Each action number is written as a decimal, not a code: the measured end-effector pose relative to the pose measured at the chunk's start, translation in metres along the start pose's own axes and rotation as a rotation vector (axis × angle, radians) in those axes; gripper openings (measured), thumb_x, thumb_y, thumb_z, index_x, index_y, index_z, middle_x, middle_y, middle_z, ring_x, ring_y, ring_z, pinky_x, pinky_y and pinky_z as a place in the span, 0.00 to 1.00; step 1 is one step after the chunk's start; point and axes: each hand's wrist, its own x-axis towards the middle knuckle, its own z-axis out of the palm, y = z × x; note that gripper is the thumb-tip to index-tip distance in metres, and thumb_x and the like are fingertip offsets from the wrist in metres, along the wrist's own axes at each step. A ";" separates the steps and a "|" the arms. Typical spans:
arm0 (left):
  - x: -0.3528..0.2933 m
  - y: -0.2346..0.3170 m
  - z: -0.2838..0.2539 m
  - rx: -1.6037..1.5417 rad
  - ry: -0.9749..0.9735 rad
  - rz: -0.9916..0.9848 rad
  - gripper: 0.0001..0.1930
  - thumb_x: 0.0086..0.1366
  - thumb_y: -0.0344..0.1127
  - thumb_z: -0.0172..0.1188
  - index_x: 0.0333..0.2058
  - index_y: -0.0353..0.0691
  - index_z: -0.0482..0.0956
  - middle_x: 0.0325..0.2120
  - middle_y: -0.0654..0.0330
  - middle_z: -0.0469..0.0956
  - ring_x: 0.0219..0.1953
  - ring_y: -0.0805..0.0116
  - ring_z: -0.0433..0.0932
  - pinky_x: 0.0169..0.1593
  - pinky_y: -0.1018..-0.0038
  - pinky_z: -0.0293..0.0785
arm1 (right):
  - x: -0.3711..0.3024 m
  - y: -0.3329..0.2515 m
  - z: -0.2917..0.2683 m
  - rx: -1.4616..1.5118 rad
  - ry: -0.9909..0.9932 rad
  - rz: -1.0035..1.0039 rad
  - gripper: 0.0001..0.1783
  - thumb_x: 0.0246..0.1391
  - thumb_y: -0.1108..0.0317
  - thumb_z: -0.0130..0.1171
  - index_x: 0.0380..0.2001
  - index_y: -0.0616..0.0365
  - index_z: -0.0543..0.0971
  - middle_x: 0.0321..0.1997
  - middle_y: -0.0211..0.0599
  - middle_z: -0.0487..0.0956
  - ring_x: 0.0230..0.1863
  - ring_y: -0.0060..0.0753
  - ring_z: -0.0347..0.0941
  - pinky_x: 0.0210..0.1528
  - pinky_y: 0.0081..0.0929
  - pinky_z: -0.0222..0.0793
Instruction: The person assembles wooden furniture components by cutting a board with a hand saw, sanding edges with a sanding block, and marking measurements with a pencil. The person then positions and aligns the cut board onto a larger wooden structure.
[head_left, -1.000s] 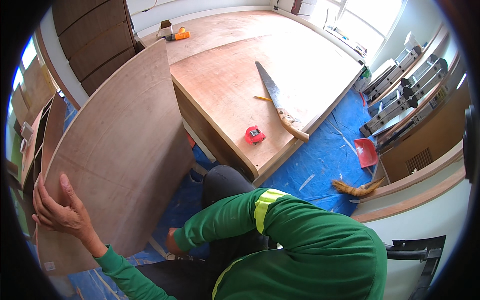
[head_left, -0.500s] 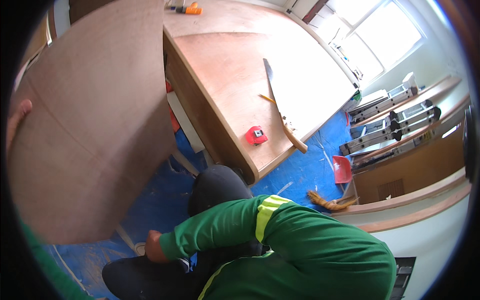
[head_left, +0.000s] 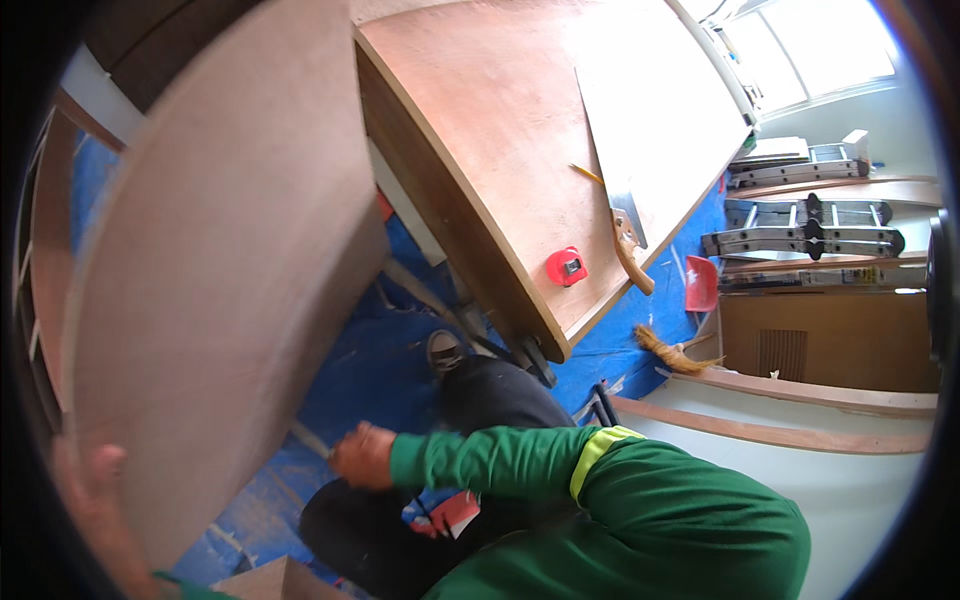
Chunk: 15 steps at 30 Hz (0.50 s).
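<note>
A large curved sheet of brown plywood (head_left: 230,230) stands tilted on my left. My left hand (head_left: 95,500), blurred, lies along its lower left edge with thumb and fingers apart; how firmly it touches the sheet is unclear. Over my bent knee, my right hand (head_left: 362,456) is closed, and anything inside it is hidden. Ahead, a wood-topped workbench (head_left: 480,130) bears a handsaw (head_left: 625,215) with a wooden handle, a yellow pencil (head_left: 586,173) and a red tape measure (head_left: 567,267).
Blue sheeting (head_left: 350,370) covers the floor. To the right are a folded ladder (head_left: 810,228), a red dustpan (head_left: 701,284) and a straw brush (head_left: 672,350). A red and white item (head_left: 455,512) shows by my legs, and a wooden box corner (head_left: 270,580) at the bottom edge.
My view has shifted, so the bench and its tools appear farther right. My left hand has moved lower along the sheet's edge. My right hand has lifted slightly off my leg, still closed.
</note>
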 end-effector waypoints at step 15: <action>-0.176 -0.117 -0.085 -0.145 -0.200 -0.280 0.17 0.67 0.50 0.70 0.42 0.42 0.85 0.37 0.57 0.84 0.40 0.48 0.82 0.46 0.57 0.72 | -0.201 -0.131 -0.281 0.089 0.505 0.225 0.27 0.67 0.60 0.65 0.66 0.54 0.75 0.48 0.42 0.77 0.53 0.53 0.77 0.52 0.48 0.74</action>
